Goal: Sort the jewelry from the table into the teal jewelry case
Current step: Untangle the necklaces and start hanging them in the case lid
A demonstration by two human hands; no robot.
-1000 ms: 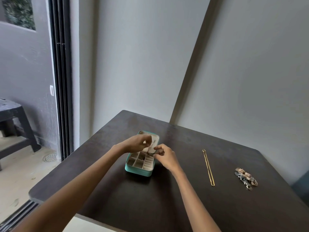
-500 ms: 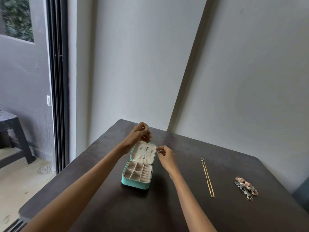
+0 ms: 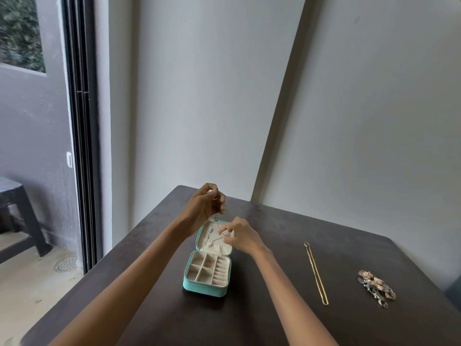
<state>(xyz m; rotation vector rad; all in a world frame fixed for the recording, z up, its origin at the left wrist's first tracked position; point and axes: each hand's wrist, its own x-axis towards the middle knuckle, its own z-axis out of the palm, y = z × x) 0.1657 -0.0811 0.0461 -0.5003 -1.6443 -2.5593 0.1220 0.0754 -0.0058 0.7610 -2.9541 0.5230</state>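
Teal jewelry case (image 3: 205,288) is shown lying open near the middle of the dark table (image 3: 274,320), its cream-lined lid (image 3: 214,243) raised at the far side and its tray divided into small compartments and ring rolls. A thin chain (image 3: 217,227) is pinched by the curled fingers of the left hand (image 3: 204,207) above the lid and by the right hand (image 3: 240,236) against the lid lining. A gold necklace (image 3: 316,273) and a cluster of ornaments (image 3: 376,288) are laid to the right, well apart from the case.
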